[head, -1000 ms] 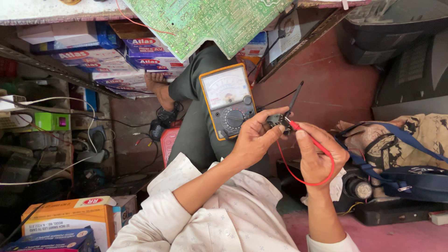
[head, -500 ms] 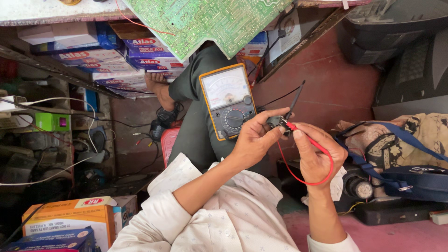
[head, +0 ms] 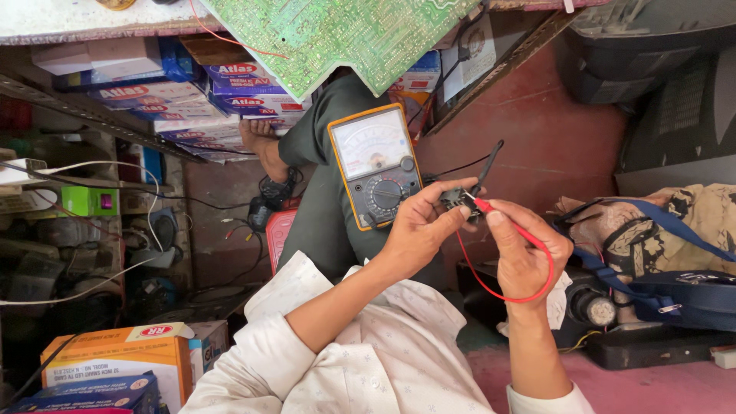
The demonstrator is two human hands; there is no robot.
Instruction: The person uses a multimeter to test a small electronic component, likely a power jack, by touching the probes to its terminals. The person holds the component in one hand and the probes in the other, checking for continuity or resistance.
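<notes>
My left hand [head: 418, 230] pinches a small black component [head: 454, 198] and steadies a black test probe [head: 487, 162] that sticks up from it. My right hand [head: 525, 249] holds a red test probe [head: 484, 205] with its tip against the same component; its red lead [head: 529, 295] loops under my palm. A yellow analog multimeter [head: 376, 166] with a white dial face and a black selector knob rests on my green-trousered knee [head: 326, 207], just left of my hands. Both hands meet in the middle of the view.
A green circuit board [head: 337, 38] lies at the top. Stacked blue and white boxes [head: 165, 96] fill a shelf at the upper left. An orange carton [head: 115, 360] sits at the lower left. A patterned bag with blue straps [head: 659, 238] lies to the right, dark electronics casings [head: 652, 54] above it.
</notes>
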